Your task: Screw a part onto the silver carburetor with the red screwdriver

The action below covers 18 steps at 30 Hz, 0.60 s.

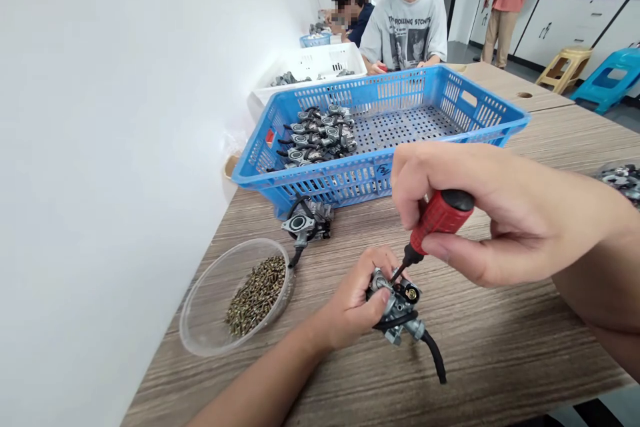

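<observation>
My left hand (pixel 363 300) grips a small metal carburetor (pixel 400 313) with a black rubber hose, holding it at the tabletop. In my right hand (pixel 505 213) is a screwdriver (pixel 440 221) with a red handle and black end, pinched between thumb and fingers. Its shaft slants down to the carburetor, close to my left fingers; the exact spot where the tip meets it is hard to make out. Another carburetor (pixel 304 223) lies on the table beyond my left hand. Left of it is a clear round tub (pixel 200 320) holding many small brass-coloured screws (pixel 257 293).
A blue plastic crate (pixel 345 180) with rows of carburetors (pixel 320 133) stands behind my hands. A white bin (pixel 325 63) is beyond it. At the right edge sits a tub of metal parts (pixel 623 180). Several people are farther back; a white wall (pixel 125 113) borders the table's left.
</observation>
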### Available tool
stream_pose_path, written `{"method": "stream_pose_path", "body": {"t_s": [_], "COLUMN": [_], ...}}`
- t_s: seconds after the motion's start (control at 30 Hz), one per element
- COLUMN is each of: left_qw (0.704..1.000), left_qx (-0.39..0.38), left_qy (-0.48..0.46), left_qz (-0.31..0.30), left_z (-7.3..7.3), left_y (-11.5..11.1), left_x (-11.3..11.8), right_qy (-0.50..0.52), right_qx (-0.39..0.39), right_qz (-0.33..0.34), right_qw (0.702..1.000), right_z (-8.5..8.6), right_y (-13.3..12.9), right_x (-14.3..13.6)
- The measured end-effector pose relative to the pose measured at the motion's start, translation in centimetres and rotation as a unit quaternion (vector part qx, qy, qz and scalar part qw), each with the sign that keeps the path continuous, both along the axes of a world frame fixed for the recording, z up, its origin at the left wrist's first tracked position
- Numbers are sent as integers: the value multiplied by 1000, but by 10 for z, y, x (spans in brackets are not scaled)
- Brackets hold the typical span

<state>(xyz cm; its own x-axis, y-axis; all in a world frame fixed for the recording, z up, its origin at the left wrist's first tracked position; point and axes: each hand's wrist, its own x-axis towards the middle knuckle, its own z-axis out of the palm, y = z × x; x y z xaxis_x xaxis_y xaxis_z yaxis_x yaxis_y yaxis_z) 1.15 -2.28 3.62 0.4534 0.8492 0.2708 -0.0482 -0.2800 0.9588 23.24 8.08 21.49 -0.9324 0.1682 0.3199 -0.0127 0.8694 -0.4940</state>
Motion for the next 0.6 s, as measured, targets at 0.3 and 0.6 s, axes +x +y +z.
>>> {"method": "stream_pose_path", "body": {"t_s": [0.3,0.6], "left_qw": [999,999], "left_qx": [-10,13], "left_qy": [42,21], "left_qz": [7,22], "left_z": [-10,-12], "left_y": [-4,-5], "left_x": [-5,-1], "right_qy": [128,23], "right_qx": [23,-68], "right_qz": [16,29], "right_qw": [991,997], "right_z": [-20,1], "right_y": [4,-13], "right_x": [-13,5]}}
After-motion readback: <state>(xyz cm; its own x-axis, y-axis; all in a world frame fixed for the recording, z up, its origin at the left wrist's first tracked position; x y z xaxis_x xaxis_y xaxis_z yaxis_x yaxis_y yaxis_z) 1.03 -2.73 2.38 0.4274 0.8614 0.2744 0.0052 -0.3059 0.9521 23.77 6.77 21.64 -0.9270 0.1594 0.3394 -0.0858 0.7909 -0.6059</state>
